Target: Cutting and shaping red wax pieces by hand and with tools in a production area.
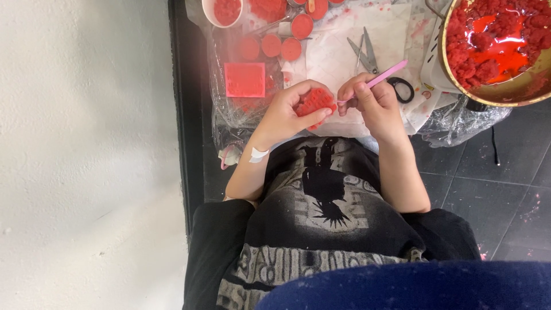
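Note:
My left hand (pixel 285 115) is cupped around a red, ridged wax piece (pixel 314 102) and holds it just above my lap. A white bandage strip (pixel 258 154) sits on that wrist. My right hand (pixel 372 104) grips a thin pink stick (pixel 387 74) like a pen. The stick's lower tip rests against the right edge of the red piece. Both hands are close together over a stained white sheet (pixel 333 51).
Black-handled scissors (pixel 373 62) lie beyond my right hand. A metal pan of melted red wax (pixel 505 92) stands at the far right. Several round red-filled tins (pixel 270 45), a square red block (pixel 244 79) and a white cup (pixel 225 12) sit at the far left. A white wall (pixel 80 143) borders the left.

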